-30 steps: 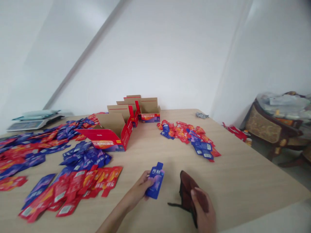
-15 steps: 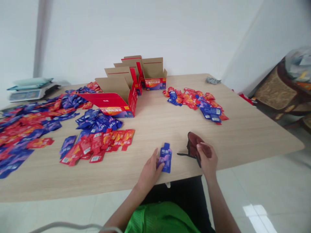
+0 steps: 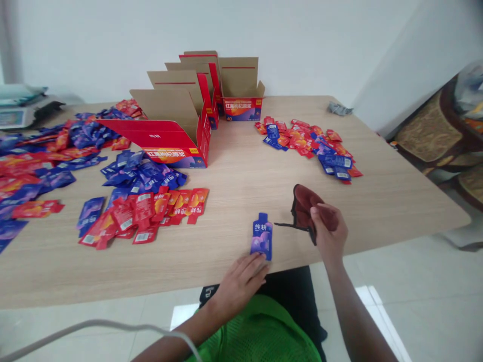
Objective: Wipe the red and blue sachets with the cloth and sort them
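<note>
A single blue pouch (image 3: 261,235) lies upright in view near the table's front edge. The fingertips of my left hand (image 3: 243,279) rest on its lower end, the fingers stretched out and lying flat. To the right, my right hand (image 3: 330,231) is closed on a dark reddish-brown cloth (image 3: 305,203) with black edging, held just over the table; a thin black strip of it points left toward the pouch. Left of the pouch lies a group of red pouches (image 3: 143,211), with a heap of blue pouches (image 3: 145,173) behind it.
Open red cardboard boxes (image 3: 169,156) stand toward the back of the table (image 3: 234,196). A mixed pile of pouches (image 3: 302,138) lies at the back right, a larger one (image 3: 49,166) at the left. A scale (image 3: 22,113) is at the far left; a chair (image 3: 433,125) stands at the right.
My left hand has slid down to the pouch's lower end and its fingers have flattened. The cloth stays in my right hand. The camera view has shifted, so the table's back sits higher in view.
</note>
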The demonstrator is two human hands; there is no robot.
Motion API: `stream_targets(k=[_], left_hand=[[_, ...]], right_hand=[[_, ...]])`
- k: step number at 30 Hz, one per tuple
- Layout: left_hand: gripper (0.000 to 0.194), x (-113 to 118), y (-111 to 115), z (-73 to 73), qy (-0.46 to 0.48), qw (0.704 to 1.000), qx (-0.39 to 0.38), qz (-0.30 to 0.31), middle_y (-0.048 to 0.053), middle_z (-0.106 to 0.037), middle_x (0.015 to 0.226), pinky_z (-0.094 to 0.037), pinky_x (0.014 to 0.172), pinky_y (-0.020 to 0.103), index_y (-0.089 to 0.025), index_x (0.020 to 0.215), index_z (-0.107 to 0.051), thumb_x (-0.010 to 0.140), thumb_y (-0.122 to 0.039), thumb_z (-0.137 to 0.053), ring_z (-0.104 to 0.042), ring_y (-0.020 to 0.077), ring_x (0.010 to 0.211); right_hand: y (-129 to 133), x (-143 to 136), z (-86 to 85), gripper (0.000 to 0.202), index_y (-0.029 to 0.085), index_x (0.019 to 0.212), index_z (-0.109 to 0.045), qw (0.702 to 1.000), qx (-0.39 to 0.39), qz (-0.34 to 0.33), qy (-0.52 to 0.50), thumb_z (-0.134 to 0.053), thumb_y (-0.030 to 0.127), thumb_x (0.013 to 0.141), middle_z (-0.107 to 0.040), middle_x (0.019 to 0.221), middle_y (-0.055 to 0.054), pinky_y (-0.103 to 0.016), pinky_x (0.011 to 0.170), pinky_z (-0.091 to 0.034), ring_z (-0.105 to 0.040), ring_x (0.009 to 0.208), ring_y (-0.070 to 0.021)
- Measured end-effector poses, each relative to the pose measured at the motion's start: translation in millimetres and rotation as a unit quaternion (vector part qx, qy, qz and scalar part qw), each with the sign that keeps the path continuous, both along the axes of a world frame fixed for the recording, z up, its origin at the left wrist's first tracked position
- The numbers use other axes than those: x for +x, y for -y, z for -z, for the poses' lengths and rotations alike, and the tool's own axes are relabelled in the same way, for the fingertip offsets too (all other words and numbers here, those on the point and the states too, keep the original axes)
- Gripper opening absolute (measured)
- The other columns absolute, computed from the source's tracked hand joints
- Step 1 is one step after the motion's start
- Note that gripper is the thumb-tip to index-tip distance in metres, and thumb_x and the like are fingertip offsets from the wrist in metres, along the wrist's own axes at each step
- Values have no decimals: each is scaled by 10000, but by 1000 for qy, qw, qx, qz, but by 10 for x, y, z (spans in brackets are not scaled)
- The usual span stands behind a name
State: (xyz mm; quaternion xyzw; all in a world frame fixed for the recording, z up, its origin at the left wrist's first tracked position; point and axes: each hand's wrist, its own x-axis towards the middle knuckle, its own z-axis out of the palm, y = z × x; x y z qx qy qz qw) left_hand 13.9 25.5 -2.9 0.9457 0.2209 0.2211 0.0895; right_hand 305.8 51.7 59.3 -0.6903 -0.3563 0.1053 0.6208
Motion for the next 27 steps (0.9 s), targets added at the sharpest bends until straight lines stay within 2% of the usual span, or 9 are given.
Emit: stream_targets(k=[2, 4, 7, 9, 10, 15, 20, 24, 27], left_hand=[[347, 3, -7, 17, -3, 1000, -1, 2, 99, -600, 1503, -499, 1156, 436, -184, 1401, -625, 1058, -223, -591, -525, 266, 1427], [349, 5, -5, 27, -7, 1000, -7, -1, 99, -622, 1480, -487, 1168, 441, -177, 1406, -623, 1061, -194, -570, -552, 264, 1405], [303, 9, 22, 62, 2, 1000, -20, -14, 92, -728, 1309, -484, 1166, 439, -174, 1335, -672, 1069, -172, -529, -660, 251, 1264], [307, 9, 44, 95, 1, 999, -23, -25, 88, -755, 1249, -481, 1164, 432, -171, 1325, -679, 1074, -164, -504, -696, 237, 1195], [323, 8, 51, 110, -5, 999, -20, -27, 93, -745, 1280, -474, 1170, 430, -165, 1351, -665, 1078, -162, -492, -691, 234, 1209], [364, -8, 43, 136, -23, 1000, 6, -18, 91, -613, 1501, -413, 1221, 398, -174, 1430, -610, 1092, -189, -477, -540, 216, 1429], [336, -1, 25, 111, -17, 1000, -1, -24, 74, -629, 1485, -429, 1203, 383, -181, 1404, -626, 1095, -199, -492, -547, 208, 1426], [325, 24, 37, 102, 2, 999, -12, -35, 74, -643, 1469, -436, 1191, 386, -178, 1389, -634, 1087, -197, -515, -567, 213, 1406], [332, 42, 54, 104, 17, 999, -28, -40, 79, -663, 1442, -434, 1192, 400, -173, 1391, -634, 1082, -190, -514, -591, 222, 1377]], right_hand=[[-26, -194, -137, 250, 240, 1088, -710, 994, 11, -71, 81, -751, 413, 911, -727, 1103, -71, -423, 968, -551, -688, 1052, -247], [-26, -405, -170, 163, 270, 1083, -712, 960, 14, -216, 176, -735, 327, 932, -710, 1105, -62, -405, 952, -557, -672, 1055, -237], [-22, -620, -34, 199, 285, 1120, -704, 821, -6, -465, 332, -706, 212, 935, -709, 1118, -47, -397, 1004, -548, -640, 1123, -232], [-68, -636, 108, 192, 275, 1111, -699, 748, -21, -535, 392, -699, 194, 937, -716, 1101, -36, -402, 1038, -533, -625, 1126, -228], [-117, -608, 175, 172, 271, 1102, -697, 741, -30, -537, 402, -697, 203, 944, -716, 1098, -35, -406, 1045, -528, -620, 1124, -227], [-565, -353, 382, 181, 267, 1140, -696, 790, -58, -449, 413, -696, 251, 961, -707, 1131, -59, -448, 1045, -519, -609, 1136, -250], [-958, -221, 300, 192, 259, 1152, -709, 799, -44, -376, 468, -671, 209, 971, -702, 1110, -74, -444, 1008, -531, -619, 1100, -265], [-815, -268, 49, 166, 260, 1145, -701, 877, 22, -268, 398, -672, 244, 982, -670, 1107, -83, -429, 976, -544, -629, 1084, -256], [-443, -417, -37, 237, 284, 1195, -680, 873, 19, -340, 350, -701, 252, 961, -665, 1168, -73, -413, 996, -552, -634, 1123, -242]])
